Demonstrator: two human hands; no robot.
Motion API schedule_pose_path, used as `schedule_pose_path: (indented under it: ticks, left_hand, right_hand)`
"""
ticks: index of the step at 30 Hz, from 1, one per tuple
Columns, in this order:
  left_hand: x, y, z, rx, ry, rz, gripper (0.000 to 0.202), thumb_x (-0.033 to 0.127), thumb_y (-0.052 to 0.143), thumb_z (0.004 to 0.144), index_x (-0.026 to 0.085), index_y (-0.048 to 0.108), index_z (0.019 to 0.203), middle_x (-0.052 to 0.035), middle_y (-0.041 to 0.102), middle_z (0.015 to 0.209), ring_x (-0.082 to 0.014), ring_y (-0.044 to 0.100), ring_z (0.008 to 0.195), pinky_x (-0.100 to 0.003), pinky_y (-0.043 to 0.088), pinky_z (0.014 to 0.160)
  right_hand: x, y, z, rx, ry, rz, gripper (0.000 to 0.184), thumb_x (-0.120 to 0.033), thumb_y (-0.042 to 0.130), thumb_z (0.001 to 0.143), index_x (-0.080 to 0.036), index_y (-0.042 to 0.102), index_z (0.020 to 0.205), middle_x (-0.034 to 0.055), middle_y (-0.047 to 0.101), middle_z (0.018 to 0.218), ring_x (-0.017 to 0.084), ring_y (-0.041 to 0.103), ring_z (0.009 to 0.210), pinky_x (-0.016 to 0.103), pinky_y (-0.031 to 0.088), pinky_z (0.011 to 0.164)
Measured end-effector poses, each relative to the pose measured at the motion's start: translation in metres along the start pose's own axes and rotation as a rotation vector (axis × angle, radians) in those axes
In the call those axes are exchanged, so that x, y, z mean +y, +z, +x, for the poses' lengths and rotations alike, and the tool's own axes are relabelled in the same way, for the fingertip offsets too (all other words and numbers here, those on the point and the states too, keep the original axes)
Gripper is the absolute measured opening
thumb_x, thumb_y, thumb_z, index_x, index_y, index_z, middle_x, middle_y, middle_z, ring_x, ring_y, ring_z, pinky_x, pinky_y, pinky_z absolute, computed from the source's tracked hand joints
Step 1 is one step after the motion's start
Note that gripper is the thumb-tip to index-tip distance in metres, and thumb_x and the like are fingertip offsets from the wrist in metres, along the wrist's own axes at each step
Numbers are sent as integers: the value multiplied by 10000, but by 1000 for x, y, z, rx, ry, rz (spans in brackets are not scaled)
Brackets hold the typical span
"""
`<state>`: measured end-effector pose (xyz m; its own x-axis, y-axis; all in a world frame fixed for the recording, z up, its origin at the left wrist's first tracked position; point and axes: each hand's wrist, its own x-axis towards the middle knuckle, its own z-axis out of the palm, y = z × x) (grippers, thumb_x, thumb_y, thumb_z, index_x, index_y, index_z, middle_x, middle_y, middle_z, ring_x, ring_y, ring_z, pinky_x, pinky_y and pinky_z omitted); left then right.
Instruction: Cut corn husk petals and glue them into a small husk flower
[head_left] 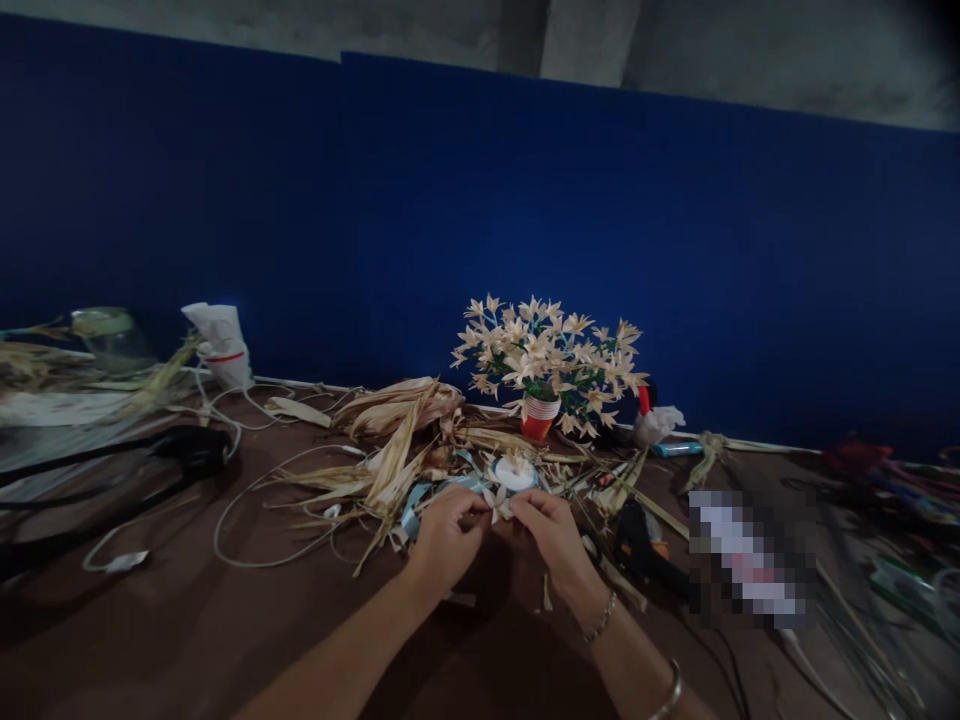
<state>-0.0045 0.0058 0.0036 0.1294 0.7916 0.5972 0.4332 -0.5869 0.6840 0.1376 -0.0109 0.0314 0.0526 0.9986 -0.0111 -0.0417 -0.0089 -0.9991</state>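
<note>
Between my two hands is a small pale flower (496, 504) with pointed petals, like those in the pot beyond. My left hand (448, 525) pinches it from the left, thumb and fingers together. From the other side my right hand (550, 532) grips a petal between thumb and forefinger; a bracelet is on that wrist. Just behind the flower lies a white and light-blue ribbon roll (514, 473). Dry corn husks (397, 455) are heaped beyond my left hand. Farther back stands a red and white pot (539, 416) full of pale flowers (540, 345).
A black glue gun (645, 550) lies right of my right hand, near a blurred-out object (750, 555). White cables (225, 520) loop across the brown table (187, 630) at left. A blue partition (337, 230) rises behind. Coloured materials (907, 500) lie far right.
</note>
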Motion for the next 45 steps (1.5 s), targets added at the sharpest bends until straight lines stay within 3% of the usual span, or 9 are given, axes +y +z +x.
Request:
schedule_pose_path:
  ticks: [12,20,34,45]
  left_hand:
    - [1,0,0,-7,0,12,125,94,526,682,180,582,610,-12,584,636,-142,535,649,-250,420,622]
    - [-1,0,0,-59,-14,42,129,98,531,691,179,595,614,-11,583,637,-140,531,647,-244,409,621]
    - [1,-2,3,11,-25,-6,125,121,508,697,188,577,617,-9,592,636,-145,531,655,-256,415,635]
    - [0,-3,3,47,-16,-31,125,128,518,687,186,589,602,-7,599,620,-148,536,648,-259,423,632]
  right_hand:
    - [3,-1,2,-12,-16,-37,200,-312,585,624,-149,570,509,-33,462,457,86,377,463,209,284,460]
    - [6,-3,3,-17,-108,-150,161,-262,553,638,-150,582,526,-36,462,470,91,382,489,206,293,477]
    - [8,-1,2,-40,-57,-98,219,-324,579,639,-161,514,508,-45,431,470,83,355,473,201,275,463]
    - [8,0,3,-59,-72,-39,200,-337,589,647,-161,542,566,-42,467,502,86,379,491,203,292,484]
